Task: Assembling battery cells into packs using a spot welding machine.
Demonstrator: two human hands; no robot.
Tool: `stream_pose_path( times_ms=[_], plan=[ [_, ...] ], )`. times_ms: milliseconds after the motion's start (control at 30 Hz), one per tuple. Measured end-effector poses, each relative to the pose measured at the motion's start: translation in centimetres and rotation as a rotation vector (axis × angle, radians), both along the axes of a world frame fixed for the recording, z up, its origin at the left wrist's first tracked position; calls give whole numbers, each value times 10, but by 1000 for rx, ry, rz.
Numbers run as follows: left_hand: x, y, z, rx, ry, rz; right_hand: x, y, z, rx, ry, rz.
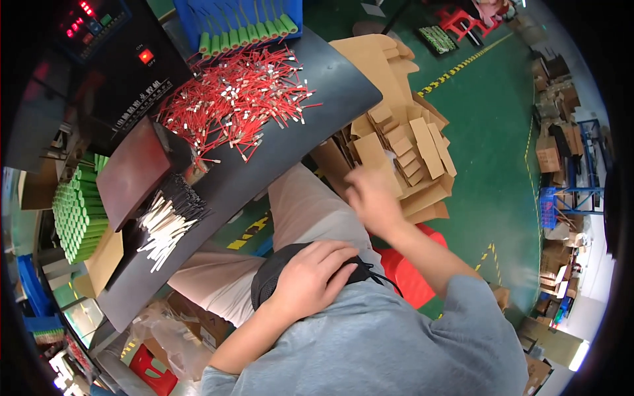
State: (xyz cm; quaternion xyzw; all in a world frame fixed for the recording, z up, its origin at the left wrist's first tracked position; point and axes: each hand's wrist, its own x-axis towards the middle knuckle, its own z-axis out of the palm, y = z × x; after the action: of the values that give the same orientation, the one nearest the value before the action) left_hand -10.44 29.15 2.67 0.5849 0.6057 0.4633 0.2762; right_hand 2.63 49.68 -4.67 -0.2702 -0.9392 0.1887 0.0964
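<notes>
- Two bare hands are at the lap: the left hand (pixel 316 274) lies over a black pouch (pixel 266 280), fingers loosely extended and not visibly clasping it; its palm side is hidden.
- The right hand (pixel 373 198) is motion-blurred beside an open carton (pixel 370 56) of cardboard pieces (pixel 397 146); I cannot tell whether it holds anything.
- The pouch sits at the waist, partly covered by the left hand, with dark cords at its right end.
- A red stool (pixel 413 270) is partly hidden behind the right forearm.
- On the dark table (pixel 337 79), red leads (pixel 231 99) lie heaped beside a blue bin (pixel 298 20) cut off above; black-and-white leads (pixel 165 231) lie nearer the left.
- A black machine (pixel 112 49) bears pale characters on its front, a lit red switch (pixel 146 56) with small lettering, and glowing red digits on a display (pixel 82 26); its top is cut off.
</notes>
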Motion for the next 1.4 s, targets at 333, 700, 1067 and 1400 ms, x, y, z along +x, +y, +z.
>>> stream_pose_path(
  times_ms=[333,700,1067,1400],
  plan=[
    [24,31,60,70,-2,-307,-148,-121,26,-718,-208,710],
    [11,72,88,117,-413,-581,-147,-201,36,-665,-515,1168],
    [32,110,140,20,-890,-1115,-132,-203,31,-661,-591,1124],
    [18,117,118,15,-865,-1116,-136,-213,26,-680,-651,1148]
  ],
)
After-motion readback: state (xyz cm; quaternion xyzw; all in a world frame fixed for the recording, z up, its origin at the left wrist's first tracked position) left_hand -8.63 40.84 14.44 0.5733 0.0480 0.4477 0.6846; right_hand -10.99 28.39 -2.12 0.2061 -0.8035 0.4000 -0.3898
